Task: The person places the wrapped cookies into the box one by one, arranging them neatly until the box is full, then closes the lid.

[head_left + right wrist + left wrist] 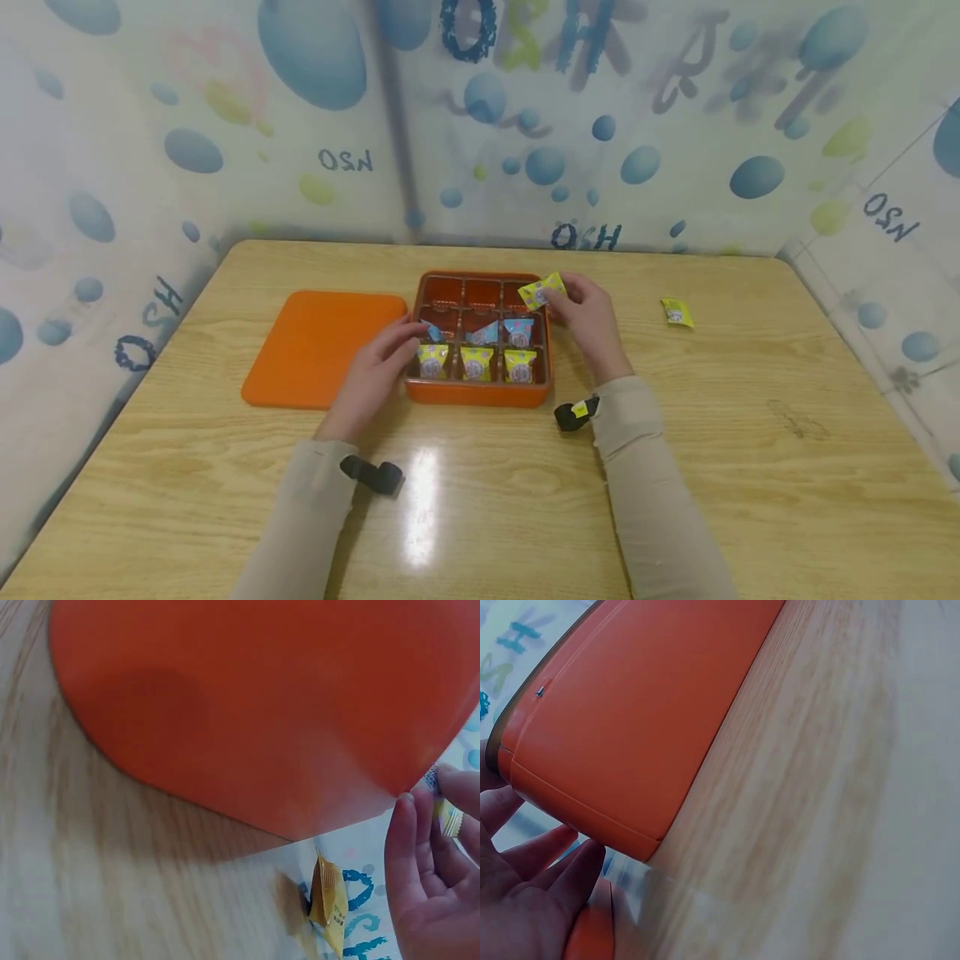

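Observation:
An orange box with small compartments stands on the table. Yellow candy packets lie in its front row, and blue candy packets fill the middle row. With thumb and fingers my right hand pinches a yellow candy packet over the back right compartment, most of which is hidden. In the right wrist view that packet shows only partly between the fingertips. My left hand rests against the box's left side, its fingers loosely extended and reaching over the rim by the left blue packet.
Left of the box lies a flat orange lid on the wooden table. Another yellow packet lies off to the right. Behind the table stands a patterned wall. Each wrist wears a black strap.

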Demonstrator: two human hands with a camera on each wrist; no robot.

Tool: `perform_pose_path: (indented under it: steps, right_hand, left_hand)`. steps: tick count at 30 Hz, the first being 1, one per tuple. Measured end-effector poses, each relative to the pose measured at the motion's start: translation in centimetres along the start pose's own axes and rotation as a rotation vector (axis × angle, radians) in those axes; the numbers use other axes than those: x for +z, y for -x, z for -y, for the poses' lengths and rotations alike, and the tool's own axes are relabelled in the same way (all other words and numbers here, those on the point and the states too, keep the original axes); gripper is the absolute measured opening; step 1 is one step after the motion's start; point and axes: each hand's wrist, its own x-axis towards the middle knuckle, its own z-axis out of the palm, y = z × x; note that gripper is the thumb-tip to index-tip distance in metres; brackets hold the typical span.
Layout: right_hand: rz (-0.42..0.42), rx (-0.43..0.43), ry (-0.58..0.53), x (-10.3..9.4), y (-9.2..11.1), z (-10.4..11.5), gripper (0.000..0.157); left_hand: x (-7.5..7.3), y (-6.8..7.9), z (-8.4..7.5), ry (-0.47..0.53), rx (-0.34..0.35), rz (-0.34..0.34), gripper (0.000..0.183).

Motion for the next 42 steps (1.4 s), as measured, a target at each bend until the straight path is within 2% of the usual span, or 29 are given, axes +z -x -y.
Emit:
perform_pose_path:
  steps: [6,16,30,42]
  right_hand:
    - [0.012,-0.072,0.156,0.4,0.1,0.1,0.033]
    - [0.012,-0.099,0.368,0.7,0.3,0.4,0.035]
    - [0.024,-0.151,0.494,0.9,0.1,0.0,0.036]
    - [0.042,-0.168,0.555,1.1,0.3,0.0,0.037]
  left_hand:
    - [0.0,0.0,0.0,0.014,-0.002,0.003,0.032]
    - [0.0,0.1,-0.1,0.007,0.003,-0.006,0.032]
    - [0.1,0.0,-0.2,0.008,-0.005,-0.009,0.031]
    - [0.1,0.1,-0.4,-0.014,-0.004,-0.002,0.032]
